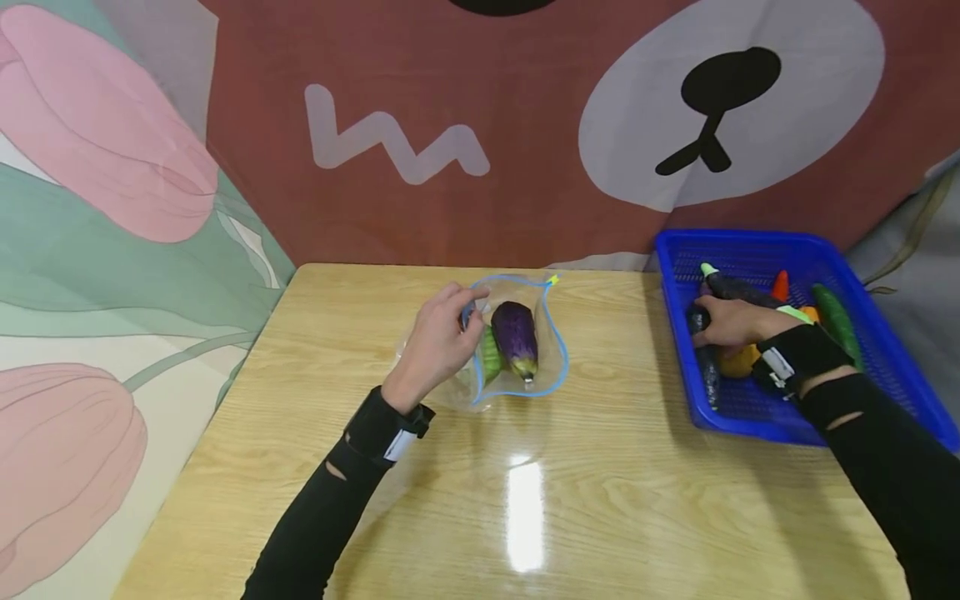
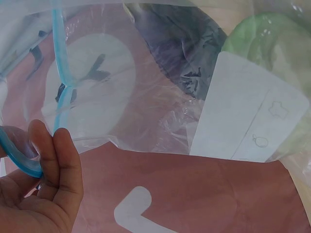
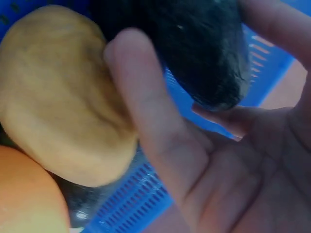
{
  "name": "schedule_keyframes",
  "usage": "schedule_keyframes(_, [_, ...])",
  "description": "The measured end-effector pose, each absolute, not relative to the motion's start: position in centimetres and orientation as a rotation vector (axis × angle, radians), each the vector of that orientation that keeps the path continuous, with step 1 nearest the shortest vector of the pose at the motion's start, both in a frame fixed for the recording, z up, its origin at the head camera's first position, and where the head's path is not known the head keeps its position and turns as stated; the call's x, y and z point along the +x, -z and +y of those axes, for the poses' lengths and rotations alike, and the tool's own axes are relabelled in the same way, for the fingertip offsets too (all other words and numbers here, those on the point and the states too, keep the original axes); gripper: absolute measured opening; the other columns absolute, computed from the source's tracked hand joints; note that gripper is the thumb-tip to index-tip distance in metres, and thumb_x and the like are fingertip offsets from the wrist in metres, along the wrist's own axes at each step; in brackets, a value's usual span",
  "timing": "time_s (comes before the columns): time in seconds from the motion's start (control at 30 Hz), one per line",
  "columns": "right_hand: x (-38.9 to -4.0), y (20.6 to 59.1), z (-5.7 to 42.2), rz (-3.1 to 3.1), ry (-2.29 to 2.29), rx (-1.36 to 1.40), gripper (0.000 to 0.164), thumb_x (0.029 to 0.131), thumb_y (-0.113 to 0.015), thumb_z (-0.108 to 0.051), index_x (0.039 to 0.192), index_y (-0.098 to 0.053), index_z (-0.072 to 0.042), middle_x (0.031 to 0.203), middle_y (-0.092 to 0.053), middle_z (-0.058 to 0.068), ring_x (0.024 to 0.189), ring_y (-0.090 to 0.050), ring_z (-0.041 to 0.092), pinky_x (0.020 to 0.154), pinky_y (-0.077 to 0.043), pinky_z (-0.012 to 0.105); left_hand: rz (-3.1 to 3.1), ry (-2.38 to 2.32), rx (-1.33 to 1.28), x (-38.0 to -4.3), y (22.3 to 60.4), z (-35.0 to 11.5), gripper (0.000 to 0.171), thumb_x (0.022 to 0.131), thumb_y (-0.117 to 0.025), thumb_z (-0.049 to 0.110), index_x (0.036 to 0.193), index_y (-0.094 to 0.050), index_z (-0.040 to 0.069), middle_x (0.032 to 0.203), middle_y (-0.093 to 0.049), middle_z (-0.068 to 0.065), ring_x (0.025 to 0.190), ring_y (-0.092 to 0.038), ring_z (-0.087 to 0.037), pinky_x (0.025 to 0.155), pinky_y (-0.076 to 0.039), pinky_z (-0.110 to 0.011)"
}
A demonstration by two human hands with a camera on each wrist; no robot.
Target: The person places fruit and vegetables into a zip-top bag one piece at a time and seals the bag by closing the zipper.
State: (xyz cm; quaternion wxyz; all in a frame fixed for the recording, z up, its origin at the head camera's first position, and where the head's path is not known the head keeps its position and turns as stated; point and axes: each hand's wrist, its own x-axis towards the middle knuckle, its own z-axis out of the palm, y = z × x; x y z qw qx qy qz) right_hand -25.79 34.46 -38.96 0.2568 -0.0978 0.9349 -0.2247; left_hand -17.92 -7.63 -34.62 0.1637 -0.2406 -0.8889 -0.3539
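Note:
My left hand (image 1: 438,337) pinches the blue zip edge of a clear plastic bag (image 1: 553,371), whose mouth gapes open. Inside the bag lie a purple eggplant (image 1: 514,333) and a ridged green vegetable (image 1: 491,354), partly behind my fingers. A white label (image 2: 248,111) shows on the bag in the left wrist view. Over at the right, my right hand (image 1: 731,321) reaches into a blue basket (image 1: 757,429). Its thumb and fingers grip a long, dark vegetable (image 3: 204,58) along the basket's left side. A tan, potato-like lump (image 3: 58,97) sits beside the thumb.
The basket also holds a cucumber (image 1: 836,321), a red pointed vegetable (image 1: 781,286), another long dark vegetable with a pale green end (image 1: 738,287) and an orange round thing (image 3: 29,194). The wooden table (image 1: 600,500) meets a printed cloth (image 1: 450,217) at the back.

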Motion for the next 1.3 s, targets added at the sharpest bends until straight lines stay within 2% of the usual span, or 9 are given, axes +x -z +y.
schedule_keyframes(0.07, [-25.8,39.2,34.7,2.511,0.66,-0.251,0.083,0.08,-0.071,-0.015,0.135,-0.019,0.019,0.123,-0.03,0.046,0.088,-0.058,0.043,0.057,-0.055,0.039,-2.532,1.004,-0.682,-17.9,34.6,-7.6,0.032,0.091,-0.048,0.002,0.12,-0.063,0.0,0.084,-0.052,-0.003,0.06,-0.041,-0.012,0.053,-0.034,-0.026])
schedule_keyframes(0.3, [-25.7,39.8,34.9,2.585,0.637,-0.281,0.073,0.074,-0.075,-0.013,0.123,-0.032,0.02,0.107,-0.043,0.04,0.082,-0.058,0.037,0.055,-0.054,0.039,-2.54,0.998,-0.676,-18.0,34.8,-7.7,0.032,0.091,-0.048,0.002,0.119,-0.064,0.002,0.084,-0.052,-0.002,0.06,-0.041,-0.011,0.053,-0.035,-0.026])
schedule_keyframes(0.5, [-25.6,39.3,35.0,2.733,0.539,-0.304,0.081,0.069,-0.08,-0.023,0.117,-0.032,0.021,0.097,-0.051,0.035,0.083,-0.056,0.04,0.067,-0.049,0.044,-2.545,1.008,-0.679,-17.9,34.6,-7.6,0.032,0.091,-0.048,0.002,0.12,-0.063,0.002,0.083,-0.051,-0.002,0.059,-0.041,-0.012,0.053,-0.034,-0.026])
schedule_keyframes(0.7, [-25.2,37.6,35.3,2.805,0.432,-0.325,0.09,0.076,-0.076,-0.039,0.13,-0.033,0.019,0.113,-0.048,0.041,0.099,-0.051,0.05,0.081,-0.043,0.058,-2.544,1.005,-0.692,-18.0,34.5,-7.3,0.032,0.092,-0.048,0.004,0.119,-0.063,0.002,0.084,-0.052,-0.002,0.058,-0.041,-0.011,0.053,-0.035,-0.027])
schedule_keyframes(0.83, [-24.5,36.2,35.1,2.828,0.398,-0.337,0.09,0.082,-0.069,-0.046,0.131,-0.034,0.02,0.117,-0.047,0.042,0.099,-0.051,0.049,0.08,-0.044,0.057,-2.544,1.015,-0.693,-18.1,34.6,-7.2,0.032,0.092,-0.048,0.004,0.119,-0.063,0.002,0.085,-0.053,-0.002,0.056,-0.041,-0.011,0.051,-0.035,-0.027])
schedule_keyframes(1.0, [-23.4,35.2,33.8,2.857,0.477,-0.31,0.082,0.089,-0.062,-0.042,0.134,-0.031,0.019,0.113,-0.05,0.039,0.083,-0.058,0.038,0.069,-0.05,0.049,-2.541,1.022,-0.683,-18.1,34.7,-7.1,0.032,0.091,-0.049,0.004,0.119,-0.064,0.002,0.083,-0.052,-0.001,0.055,-0.041,-0.01,0.051,-0.036,-0.026])
schedule_keyframes(1.13, [-22.5,34.4,32.3,2.872,0.507,-0.344,0.084,0.093,-0.057,-0.041,0.139,-0.021,0.019,0.121,-0.043,0.043,0.094,-0.055,0.049,0.076,-0.047,0.056,-2.536,1.029,-0.683,-18.1,34.7,-7.1,0.032,0.09,-0.049,0.004,0.119,-0.064,0.002,0.083,-0.052,-0.001,0.055,-0.042,-0.01,0.051,-0.036,-0.026])
schedule_keyframes(1.2, [-21.9,34.1,31.4,2.896,0.526,-0.385,0.081,0.093,-0.056,-0.042,0.14,-0.022,0.016,0.123,-0.043,0.042,0.101,-0.053,0.051,0.078,-0.046,0.058,-2.534,1.028,-0.681,-18.1,34.6,-7.1,0.032,0.09,-0.049,0.004,0.119,-0.064,0.002,0.082,-0.051,-0.001,0.056,-0.042,-0.01,0.051,-0.036,-0.026])
schedule_keyframes(1.3, [-21.1,33.5,30.1,2.944,0.578,-0.48,0.073,0.094,-0.056,-0.038,0.14,-0.028,0.01,0.12,-0.048,0.037,0.097,-0.056,0.048,0.074,-0.048,0.055,-2.533,1.026,-0.678,-18.2,34.6,-7.1,0.032,0.09,-0.049,0.004,0.119,-0.064,0.001,0.081,-0.05,0.0,0.056,-0.042,-0.01,0.051,-0.036,-0.026])
